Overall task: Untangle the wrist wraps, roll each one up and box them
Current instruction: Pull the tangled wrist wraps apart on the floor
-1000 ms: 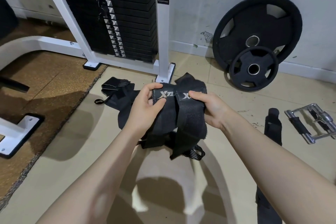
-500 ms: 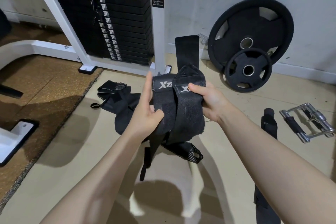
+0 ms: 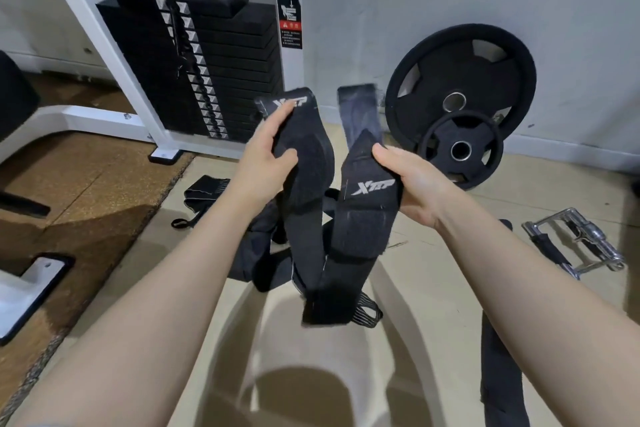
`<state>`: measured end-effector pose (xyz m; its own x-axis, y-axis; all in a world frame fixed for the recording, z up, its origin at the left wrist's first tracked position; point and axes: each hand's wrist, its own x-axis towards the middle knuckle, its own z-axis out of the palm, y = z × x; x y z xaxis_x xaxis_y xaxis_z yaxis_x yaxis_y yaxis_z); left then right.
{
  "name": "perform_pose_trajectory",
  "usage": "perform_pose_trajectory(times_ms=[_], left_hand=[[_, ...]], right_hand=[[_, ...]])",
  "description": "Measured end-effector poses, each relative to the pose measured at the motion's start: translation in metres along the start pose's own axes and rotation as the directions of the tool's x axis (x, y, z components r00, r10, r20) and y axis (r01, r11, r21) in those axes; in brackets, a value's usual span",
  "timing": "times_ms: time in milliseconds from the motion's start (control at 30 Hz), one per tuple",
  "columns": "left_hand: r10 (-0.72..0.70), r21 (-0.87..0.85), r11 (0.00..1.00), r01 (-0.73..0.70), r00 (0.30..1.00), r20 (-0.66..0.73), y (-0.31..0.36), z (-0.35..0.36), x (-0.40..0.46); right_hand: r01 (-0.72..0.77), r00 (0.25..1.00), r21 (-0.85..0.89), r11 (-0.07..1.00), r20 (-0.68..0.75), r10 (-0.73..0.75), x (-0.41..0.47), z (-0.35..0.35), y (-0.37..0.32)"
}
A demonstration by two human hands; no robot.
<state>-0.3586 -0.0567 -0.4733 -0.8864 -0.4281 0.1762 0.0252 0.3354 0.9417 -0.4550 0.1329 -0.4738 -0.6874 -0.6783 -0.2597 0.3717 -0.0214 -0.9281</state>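
Two black wrist wraps with white logos are lifted in front of me, still crossed and hooked together low down. My left hand [image 3: 265,163] grips the left wrap [image 3: 306,180] near its logo end. My right hand [image 3: 412,187] grips the right wrap [image 3: 363,215] just beside its logo, and that wrap's free end sticks up above my thumb. More black wrap material [image 3: 256,250] hangs and lies bunched on the floor under my hands. Another wrap [image 3: 204,189] lies on the floor to the left, and a long one [image 3: 498,388] lies flat at the lower right. No box is in view.
A white-framed weight stack machine [image 3: 207,73] stands at the back left. Two black weight plates [image 3: 460,94] lean on the wall. A chrome cable handle [image 3: 575,243] lies on the floor at right. A brown mat [image 3: 79,191] covers the floor at left.
My hands have moved apart and upward, pulling the two wraps away from each other into a V. Before, the two logo ends were held side by side.
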Motion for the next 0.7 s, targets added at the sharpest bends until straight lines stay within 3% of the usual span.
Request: perform_pose_trajectory(times_ms=[100,233,333,433,500,567,633,700], left_hand=[[0.041,-0.052,0.998,-0.042,0.999,-0.014,0.008,0.001,0.010],[0.075,-0.126,0.989,-0.071,0.997,0.027,0.015,0.005,0.015],[0.083,-0.163,0.984,-0.074,0.995,0.053,0.017,0.006,0.014],[0.092,-0.140,0.986,-0.093,0.996,-0.017,0.019,0.006,0.011],[0.099,-0.127,0.986,-0.111,0.990,-0.096,0.016,0.006,0.009],[0.076,-0.145,0.986,-0.088,0.994,-0.082,0.009,0.006,0.003],[0.062,-0.125,0.990,-0.059,0.998,0.020,0.003,0.007,-0.008],[0.043,-0.118,0.993,-0.031,0.993,0.107,-0.003,0.009,-0.016]], right_hand=[[-0.005,0.996,-0.128,0.992,0.085,0.016,-0.004,0.000,0.003],[0.041,0.996,-0.283,0.958,0.088,-0.017,0.000,0.011,0.010],[0.063,0.995,-0.319,0.946,0.099,-0.033,0.003,0.018,0.012],[0.131,0.987,-0.346,0.929,0.136,-0.089,0.003,0.020,0.013],[0.181,0.983,-0.301,0.936,0.082,-0.164,0.005,0.017,0.015],[0.211,0.976,-0.187,0.959,-0.012,-0.217,0.007,0.009,0.015],[0.179,0.984,-0.069,0.982,0.007,-0.179,0.008,-0.001,0.013],[0.043,0.994,0.047,0.998,0.101,-0.048,0.008,-0.007,0.015]])
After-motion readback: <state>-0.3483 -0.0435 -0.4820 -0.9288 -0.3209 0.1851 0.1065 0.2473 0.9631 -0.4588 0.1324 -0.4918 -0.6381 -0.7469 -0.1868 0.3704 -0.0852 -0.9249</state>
